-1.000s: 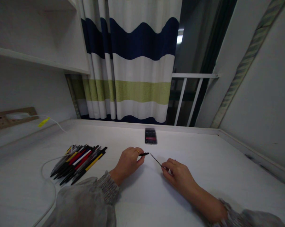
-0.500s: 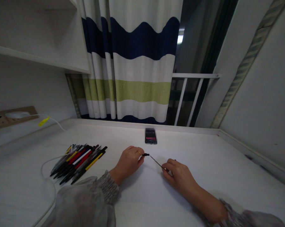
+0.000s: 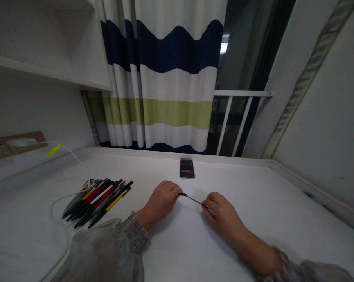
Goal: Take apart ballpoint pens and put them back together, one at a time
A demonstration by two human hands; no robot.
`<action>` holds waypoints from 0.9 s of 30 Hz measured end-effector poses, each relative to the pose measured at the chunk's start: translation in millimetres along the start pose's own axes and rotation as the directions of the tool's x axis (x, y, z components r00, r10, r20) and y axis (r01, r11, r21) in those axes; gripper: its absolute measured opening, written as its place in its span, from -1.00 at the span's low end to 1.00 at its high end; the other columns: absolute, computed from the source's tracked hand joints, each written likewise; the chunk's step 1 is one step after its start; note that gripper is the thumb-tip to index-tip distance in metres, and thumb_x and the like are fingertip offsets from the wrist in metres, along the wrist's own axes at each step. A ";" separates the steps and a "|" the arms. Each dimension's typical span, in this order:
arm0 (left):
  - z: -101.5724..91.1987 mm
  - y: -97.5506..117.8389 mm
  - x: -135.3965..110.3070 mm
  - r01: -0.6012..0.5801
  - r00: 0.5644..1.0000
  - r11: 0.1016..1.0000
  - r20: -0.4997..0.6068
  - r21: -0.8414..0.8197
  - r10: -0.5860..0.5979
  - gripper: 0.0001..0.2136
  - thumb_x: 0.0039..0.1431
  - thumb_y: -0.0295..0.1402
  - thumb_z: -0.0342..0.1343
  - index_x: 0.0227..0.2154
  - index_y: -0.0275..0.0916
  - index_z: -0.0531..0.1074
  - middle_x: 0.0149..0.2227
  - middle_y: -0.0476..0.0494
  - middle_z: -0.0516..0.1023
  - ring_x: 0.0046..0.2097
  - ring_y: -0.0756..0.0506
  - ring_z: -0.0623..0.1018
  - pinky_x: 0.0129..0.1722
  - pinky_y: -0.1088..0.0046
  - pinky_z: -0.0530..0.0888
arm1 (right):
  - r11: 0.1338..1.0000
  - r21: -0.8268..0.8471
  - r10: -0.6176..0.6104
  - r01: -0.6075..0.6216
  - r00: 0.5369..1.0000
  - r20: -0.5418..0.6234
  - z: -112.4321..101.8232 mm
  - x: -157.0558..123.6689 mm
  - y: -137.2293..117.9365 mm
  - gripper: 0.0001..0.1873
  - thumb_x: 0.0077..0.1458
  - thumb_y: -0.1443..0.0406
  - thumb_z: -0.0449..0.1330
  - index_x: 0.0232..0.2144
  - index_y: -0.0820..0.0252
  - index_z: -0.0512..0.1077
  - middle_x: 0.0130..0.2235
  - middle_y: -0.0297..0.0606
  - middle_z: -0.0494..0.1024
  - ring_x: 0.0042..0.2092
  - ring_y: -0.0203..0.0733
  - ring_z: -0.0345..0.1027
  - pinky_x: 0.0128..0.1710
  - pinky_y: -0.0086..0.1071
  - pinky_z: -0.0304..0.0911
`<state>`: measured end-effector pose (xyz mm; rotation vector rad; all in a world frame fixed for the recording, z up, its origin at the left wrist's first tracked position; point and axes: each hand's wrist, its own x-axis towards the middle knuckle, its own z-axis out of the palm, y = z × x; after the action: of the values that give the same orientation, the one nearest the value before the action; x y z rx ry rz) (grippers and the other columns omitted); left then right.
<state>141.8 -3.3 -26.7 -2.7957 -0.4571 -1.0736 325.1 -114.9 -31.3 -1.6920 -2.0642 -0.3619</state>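
Pinched in the fingers of my left hand (image 3: 164, 199) is a short black pen part (image 3: 183, 194), most of it hidden by the fingers. A thin, dark pen refill (image 3: 195, 201) runs from the end of that part toward the right. My right hand (image 3: 223, 213) is closed on the refill's other end between thumb and fingers. Both hands are just above the white desktop (image 3: 177, 250). Left of my left hand lies a pile of pens (image 3: 97, 201), black, red, white and yellow.
A phone (image 3: 187, 168) lies at the back of the desk. A white cable (image 3: 61, 225) runs past the pens from a wall socket panel (image 3: 18, 143). A striped curtain (image 3: 177, 113) hangs behind the desk, and a shelf (image 3: 47, 78) juts out at the upper left.
The pen part in my left hand has shifted slightly right and down. My right hand has risen a little and turned, so the refill now lies at a flatter angle.
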 end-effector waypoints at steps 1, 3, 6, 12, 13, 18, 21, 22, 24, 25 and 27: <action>0.1 0.2 0.0 -0.004 1.000 1.000 -0.004 -0.004 0.004 -0.91 0.08 -0.54 -0.02 -0.37 -0.28 0.34 -0.40 -0.10 0.47 -0.32 -0.07 0.42 -0.26 0.35 0.36 | 1.000 0.002 0.000 0.000 1.000 -0.005 1.1 -0.2 0.6 -0.82 0.03 0.42 0.02 -0.43 0.25 0.44 -0.40 -0.17 0.40 -0.34 -0.20 0.26 -0.33 -0.35 0.21; 0.7 0.6 -0.2 -0.009 1.000 1.000 -0.008 -0.013 0.009 -0.89 0.07 -0.54 -0.01 -0.32 -0.29 0.35 -0.37 -0.12 0.47 -0.30 -0.07 0.42 -0.26 0.34 0.37 | 1.000 -0.002 -0.002 0.002 1.000 -0.017 2.8 -0.7 1.5 -0.81 0.04 0.41 0.01 -0.42 0.24 0.43 -0.41 -0.18 0.40 -0.35 -0.21 0.26 -0.34 -0.35 0.21; 1.9 2.0 -0.1 -0.012 1.000 1.000 0.015 -0.029 0.012 -0.88 0.09 -0.52 -0.01 -0.30 -0.30 0.36 -0.35 -0.14 0.47 -0.29 -0.08 0.41 -0.25 0.34 0.37 | 1.000 -0.023 -0.014 0.013 0.999 -0.037 3.6 -1.2 2.4 -0.81 0.06 0.38 0.01 -0.39 0.21 0.43 -0.43 -0.20 0.41 -0.37 -0.21 0.28 -0.36 -0.37 0.20; 2.0 9.6 1.6 0.014 0.997 0.997 0.081 -0.080 -0.008 -0.90 0.12 -0.47 -0.03 -0.33 -0.30 0.38 -0.35 -0.13 0.46 -0.29 -0.08 0.40 -0.26 0.34 0.36 | 0.999 -0.052 0.006 -0.006 1.000 0.000 0.7 -1.2 2.4 -0.77 0.11 0.31 -0.02 -0.31 0.15 0.45 -0.45 -0.24 0.44 -0.41 -0.24 0.33 -0.42 -0.41 0.20; 2.0 11.2 1.9 0.020 0.996 0.996 0.086 -0.093 -0.012 -0.89 0.13 -0.47 -0.03 -0.33 -0.30 0.38 -0.35 -0.13 0.46 -0.29 -0.08 0.40 -0.26 0.35 0.36 | 0.999 -0.046 0.010 -0.009 1.000 0.014 0.2 -1.2 2.3 -0.75 0.12 0.30 -0.03 -0.29 0.14 0.44 -0.45 -0.25 0.44 -0.42 -0.25 0.34 -0.43 -0.43 0.21; 3.5 18.1 1.8 0.009 0.995 0.989 0.102 -0.146 0.006 -0.88 0.14 -0.47 -0.05 -0.31 -0.30 0.37 -0.32 -0.13 0.46 -0.26 -0.07 0.40 -0.22 0.35 0.35 | 1.000 0.021 0.010 -0.011 1.000 0.028 -0.1 -1.3 0.8 -0.72 0.14 0.28 -0.06 -0.25 0.15 0.43 -0.41 -0.24 0.46 -0.42 -0.26 0.38 -0.46 -0.44 0.25; 4.1 21.4 1.7 -0.007 0.991 0.991 0.134 -0.137 0.025 -0.88 0.14 -0.48 -0.08 -0.31 -0.30 0.35 -0.32 -0.12 0.46 -0.27 -0.06 0.40 -0.21 0.35 0.35 | 0.996 0.089 0.018 -0.019 1.000 0.007 2.3 -1.0 0.1 -0.74 0.13 0.30 -0.05 -0.25 0.23 0.41 -0.40 -0.20 0.45 -0.42 -0.24 0.37 -0.43 -0.40 0.28; 4.0 22.4 1.7 -0.005 0.989 0.991 0.143 -0.131 0.024 -0.87 0.15 -0.49 -0.09 -0.31 -0.30 0.35 -0.32 -0.12 0.46 -0.28 -0.06 0.40 -0.21 0.35 0.35 | 0.993 0.114 0.017 -0.017 1.000 -0.004 3.2 -0.9 0.1 -0.75 0.13 0.30 -0.05 -0.25 0.24 0.40 -0.39 -0.18 0.45 -0.42 -0.24 0.36 -0.43 -0.39 0.28; 3.7 24.1 1.8 0.009 0.988 0.993 0.155 -0.121 0.010 -0.86 0.15 -0.50 -0.11 -0.30 -0.30 0.33 -0.32 -0.13 0.46 -0.28 -0.07 0.40 -0.21 0.35 0.36 | 0.987 0.163 0.013 -0.009 1.000 -0.025 5.1 -0.7 0.5 -0.76 0.13 0.32 -0.06 -0.25 0.24 0.37 -0.36 -0.16 0.44 -0.40 -0.23 0.36 -0.42 -0.38 0.29; 3.5 24.7 1.9 0.020 0.988 0.993 0.157 -0.115 -0.001 -0.86 0.15 -0.50 -0.12 -0.30 -0.30 0.33 -0.31 -0.13 0.46 -0.27 -0.07 0.40 -0.21 0.35 0.36 | 0.982 0.187 0.009 -0.002 0.999 -0.033 5.9 -0.6 0.9 -0.77 0.13 0.34 -0.07 -0.25 0.24 0.36 -0.35 -0.15 0.44 -0.38 -0.23 0.36 -0.41 -0.38 0.29; 3.5 25.4 1.9 0.037 0.986 0.994 0.166 -0.102 -0.020 -0.86 0.15 -0.50 -0.12 -0.28 -0.29 0.32 -0.30 -0.13 0.45 -0.26 -0.07 0.40 -0.20 0.34 0.36 | 0.974 0.228 0.017 -0.004 0.998 -0.053 7.1 -0.5 1.7 -0.79 0.12 0.37 -0.08 -0.26 0.26 0.32 -0.34 -0.15 0.43 -0.37 -0.23 0.35 -0.39 -0.37 0.29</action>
<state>153.5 -26.2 -27.9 -2.9932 -0.4716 -0.9003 325.7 -111.7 -37.8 -1.5384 -1.9727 -0.1582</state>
